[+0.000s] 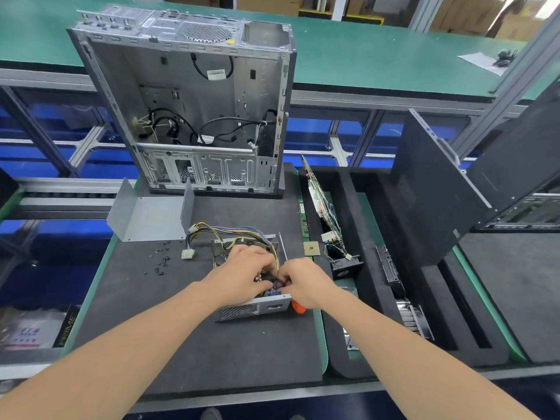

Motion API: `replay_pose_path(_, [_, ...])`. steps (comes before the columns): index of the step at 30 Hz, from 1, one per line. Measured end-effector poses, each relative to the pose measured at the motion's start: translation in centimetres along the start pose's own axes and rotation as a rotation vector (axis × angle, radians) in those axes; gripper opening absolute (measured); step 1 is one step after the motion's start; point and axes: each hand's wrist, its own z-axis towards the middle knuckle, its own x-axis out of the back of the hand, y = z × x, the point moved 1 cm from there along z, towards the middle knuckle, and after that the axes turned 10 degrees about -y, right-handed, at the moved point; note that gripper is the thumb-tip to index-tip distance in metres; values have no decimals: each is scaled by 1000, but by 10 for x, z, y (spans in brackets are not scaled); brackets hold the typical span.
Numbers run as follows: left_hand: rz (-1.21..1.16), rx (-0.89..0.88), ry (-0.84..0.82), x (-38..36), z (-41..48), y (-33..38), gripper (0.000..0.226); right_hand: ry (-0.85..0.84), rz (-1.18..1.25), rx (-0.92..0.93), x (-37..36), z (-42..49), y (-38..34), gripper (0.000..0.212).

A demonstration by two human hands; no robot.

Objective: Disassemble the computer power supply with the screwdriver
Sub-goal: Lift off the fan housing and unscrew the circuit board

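The opened power supply lies on the dark foam mat, its lid off and its perforated metal wall facing me. Its yellow, black and purple cable bundle trails out to the back left. My left hand reaches into the casing, fingers curled down over the inner parts. My right hand grips the orange-handled screwdriver, whose tip is hidden between my two hands inside the casing.
The removed grey lid stands at the back left, with several loose black screws in front of it. An empty computer case stands behind. A CPU chip, circuit boards and a black foam tray sit to the right.
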Motion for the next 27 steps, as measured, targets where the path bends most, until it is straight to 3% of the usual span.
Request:
replay_pose_path(4, [2, 2, -6, -2, 1, -4, 15, -3, 8, -7, 2, 0, -2, 19])
replay_pose_path(10, [12, 2, -7, -6, 5, -8, 14, 1, -47, 59, 5, 3, -1, 39])
replay_pose_path(17, [16, -48, 31, -5, 7, -9, 13, 2, -29, 112, 7, 6, 4, 5])
replay_pose_path(27, [8, -56, 40, -6, 8, -11, 13, -29, -54, 139, 10, 6, 3, 2])
